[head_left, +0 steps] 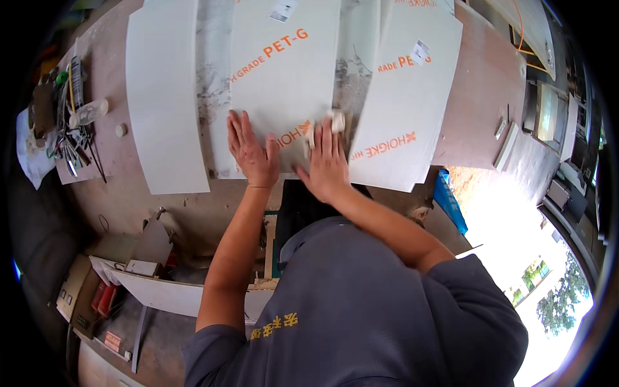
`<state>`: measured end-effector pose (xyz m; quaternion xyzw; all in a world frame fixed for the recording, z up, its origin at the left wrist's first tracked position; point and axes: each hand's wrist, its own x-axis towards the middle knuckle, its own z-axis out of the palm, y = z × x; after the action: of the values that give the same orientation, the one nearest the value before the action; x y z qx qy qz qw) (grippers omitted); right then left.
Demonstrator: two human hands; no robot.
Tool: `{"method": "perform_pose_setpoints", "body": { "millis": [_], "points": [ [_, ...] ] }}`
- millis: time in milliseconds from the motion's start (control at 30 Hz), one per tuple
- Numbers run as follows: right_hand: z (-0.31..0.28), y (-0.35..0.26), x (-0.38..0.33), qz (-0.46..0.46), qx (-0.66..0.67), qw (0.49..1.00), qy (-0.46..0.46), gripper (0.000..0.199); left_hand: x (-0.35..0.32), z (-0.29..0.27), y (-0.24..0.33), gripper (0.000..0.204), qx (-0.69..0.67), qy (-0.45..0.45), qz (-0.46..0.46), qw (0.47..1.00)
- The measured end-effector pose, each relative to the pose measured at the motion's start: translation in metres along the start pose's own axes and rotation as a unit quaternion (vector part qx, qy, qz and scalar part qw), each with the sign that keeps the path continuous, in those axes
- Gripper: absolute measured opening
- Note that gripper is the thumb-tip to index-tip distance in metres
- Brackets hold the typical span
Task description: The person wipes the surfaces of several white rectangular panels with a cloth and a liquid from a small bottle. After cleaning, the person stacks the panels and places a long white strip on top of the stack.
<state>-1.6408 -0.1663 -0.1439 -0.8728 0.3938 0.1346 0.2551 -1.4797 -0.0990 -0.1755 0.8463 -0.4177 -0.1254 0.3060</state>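
Observation:
My left hand (250,148) lies flat, fingers spread, on the near end of a white panel (284,77) with orange print that rests on the workbench (480,97). My right hand (325,158) presses a small crumpled white cloth (334,121) onto the same panel's near right corner. A second white panel (164,97) lies to the left and a third (406,97) overlaps to the right.
Tools, pens and a plastic bottle (87,113) clutter the bench's left end. A small white block (504,145) sits at the right edge. Below the bench are a white board (167,293), boxes and a blue object (450,203).

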Motion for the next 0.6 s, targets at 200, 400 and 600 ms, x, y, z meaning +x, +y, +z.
{"method": "perform_pose_setpoints", "body": {
  "millis": [200,400,600],
  "points": [
    [-0.021,-0.001,0.082,-0.102,-0.106,0.983,0.114,0.094,-0.049,-0.041,-0.013,0.066,-0.217,0.022,-0.112,0.970],
    [-0.028,-0.069,0.241,-0.200,-0.130,0.933,0.268,0.085,-0.139,-0.093,-0.069,0.055,-0.235,0.107,-0.311,0.915],
    [0.040,-0.085,0.044,-0.401,-0.016,0.916,-0.023,0.097,-0.108,-0.113,-0.123,0.047,-0.394,0.256,-0.443,0.764]
  ]
}}
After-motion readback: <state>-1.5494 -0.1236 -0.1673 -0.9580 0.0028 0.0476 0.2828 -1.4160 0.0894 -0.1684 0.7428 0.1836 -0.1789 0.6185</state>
